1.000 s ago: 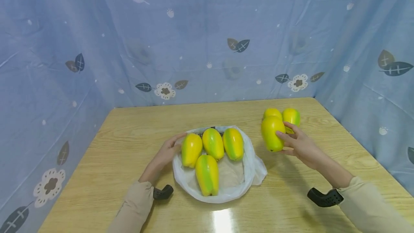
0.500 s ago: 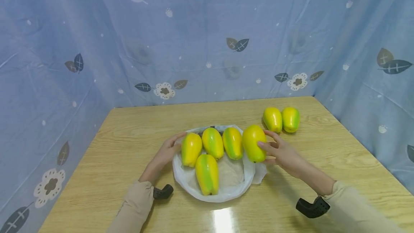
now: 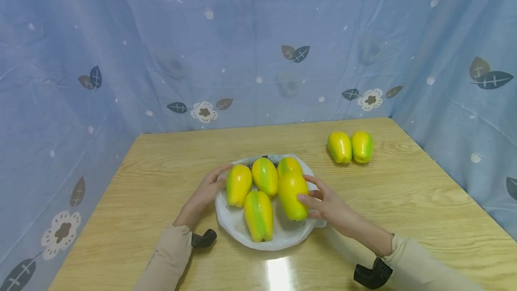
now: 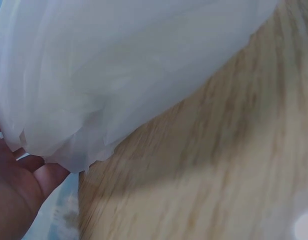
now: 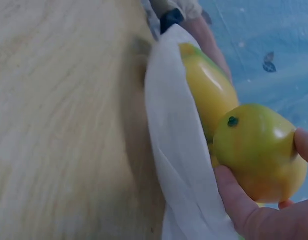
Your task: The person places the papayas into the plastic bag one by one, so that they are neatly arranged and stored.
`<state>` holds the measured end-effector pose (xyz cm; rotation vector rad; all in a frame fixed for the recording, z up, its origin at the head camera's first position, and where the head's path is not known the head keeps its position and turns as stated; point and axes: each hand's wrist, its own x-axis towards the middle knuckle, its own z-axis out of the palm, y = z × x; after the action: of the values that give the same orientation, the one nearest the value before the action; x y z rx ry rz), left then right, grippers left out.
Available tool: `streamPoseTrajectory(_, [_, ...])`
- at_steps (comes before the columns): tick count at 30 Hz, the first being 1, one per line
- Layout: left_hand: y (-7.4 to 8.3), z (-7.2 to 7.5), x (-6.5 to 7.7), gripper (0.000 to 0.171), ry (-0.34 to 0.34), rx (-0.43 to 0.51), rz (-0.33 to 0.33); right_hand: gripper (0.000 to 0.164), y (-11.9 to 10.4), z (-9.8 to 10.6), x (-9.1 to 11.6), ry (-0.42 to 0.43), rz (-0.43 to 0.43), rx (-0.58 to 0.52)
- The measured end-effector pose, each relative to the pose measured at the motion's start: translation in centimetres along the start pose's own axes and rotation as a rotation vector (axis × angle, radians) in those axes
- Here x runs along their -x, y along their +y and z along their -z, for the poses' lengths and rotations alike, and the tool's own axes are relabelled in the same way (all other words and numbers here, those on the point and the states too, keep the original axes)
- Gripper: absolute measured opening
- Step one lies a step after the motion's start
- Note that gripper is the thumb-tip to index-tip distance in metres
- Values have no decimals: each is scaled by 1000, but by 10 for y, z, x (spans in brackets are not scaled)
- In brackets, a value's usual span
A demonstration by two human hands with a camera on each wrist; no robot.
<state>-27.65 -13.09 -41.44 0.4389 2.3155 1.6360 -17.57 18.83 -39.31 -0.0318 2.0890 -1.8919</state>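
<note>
Over the right part of the white bag (image 3: 278,242), held fruit (image 3: 293,196), clamped between thumb and fingers of the right hand (image 3: 333,208). Fruit lies just left of that hand, so right is the nearer hand; left hand (image 3: 206,191) is across at the bag's left edge, fingers partly hidden, can't tell if gripping or only resting.

Long axis roughly near-to-far, dark stem tip toward the person. Key relation, my read: held fruit lines up with the gap right of the near fruit (image 3: 259,216), on the person's side of the far-right fruit (image 3: 289,166), partly covering that one in head view. Contact with bag floor: can't tell.

Also in bag: left fruit (image 3: 239,185), far-middle fruit (image 3: 265,177). On table (image 3: 181,147), far right, side by side: one loose fruit (image 3: 339,147), another loose fruit (image 3: 361,147).
</note>
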Motion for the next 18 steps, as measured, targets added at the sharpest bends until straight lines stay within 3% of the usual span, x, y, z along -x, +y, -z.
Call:
streamPoseTrajectory(3, [-4, 1, -2, 49, -7, 10, -2, 74, 3, -6, 1, 13, -24, 18])
streamPoseTrajectory(10, [-31, 0, -16, 48, 9, 29, -8, 75, 4, -13, 5, 11, -46, 81])
streamPoseTrajectory(18, [-34, -1, -16, 48, 35, 21, -2, 74, 8, -14, 4, -27, -76, 151])
